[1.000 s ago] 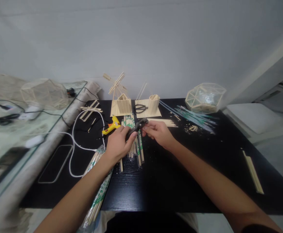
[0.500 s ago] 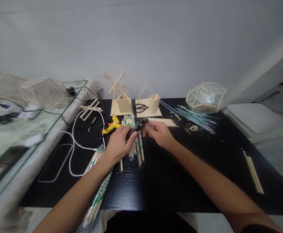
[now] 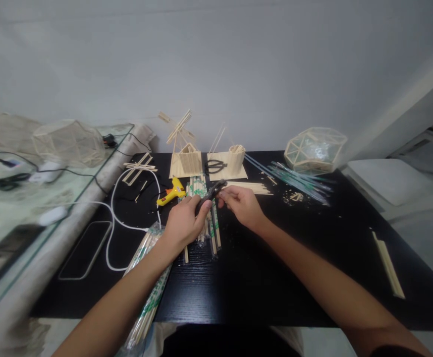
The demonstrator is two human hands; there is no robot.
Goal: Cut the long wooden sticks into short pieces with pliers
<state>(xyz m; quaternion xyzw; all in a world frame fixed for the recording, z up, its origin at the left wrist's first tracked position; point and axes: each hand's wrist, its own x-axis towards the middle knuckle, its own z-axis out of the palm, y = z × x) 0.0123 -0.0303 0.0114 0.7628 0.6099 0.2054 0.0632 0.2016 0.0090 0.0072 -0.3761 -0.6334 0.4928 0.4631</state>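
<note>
Left hand (image 3: pixel 183 220) is wrapped around a dark plier-like tool (image 3: pixel 217 189), thumb along the near side, fingers curled over. Tool is above the middle of the black counter (image 3: pixel 268 282), head angled up and to the right; how far its jaws are apart is too small to tell. Right hand (image 3: pixel 242 204) is just beside the tool head, fingers bent, thumb and fingertips drawn in close; cannot tell if they grip anything.

Under and behind the left hand: wrapped stick packs (image 3: pixel 213 233), green-printed. Yellow glue gun (image 3: pixel 171 193) lies just left of them. Another long stick pack (image 3: pixel 150 302) sits partly under the left forearm, reaching past the near counter edge. White cable (image 3: pixel 111 213) loops on the left, phone-like slab (image 3: pixel 85 250) beside it, crossed sticks (image 3: pixel 138 169) farther back.

Back of counter: stick model with windmill-like blades (image 3: pixel 189 161), then a rounded stick holder (image 3: pixel 236 161) on its own board, dark-handled scissors (image 3: pixel 215 167) in front of the gap between them. Loose sticks (image 3: pixel 253 187) lie behind the right hand. Farther right: clear wrappers (image 3: pixel 301 182), small scraps (image 3: pixel 295 197), faceted stick frame (image 3: pixel 315 148). Short stick bundle (image 3: pixel 388 265), far right.
</note>
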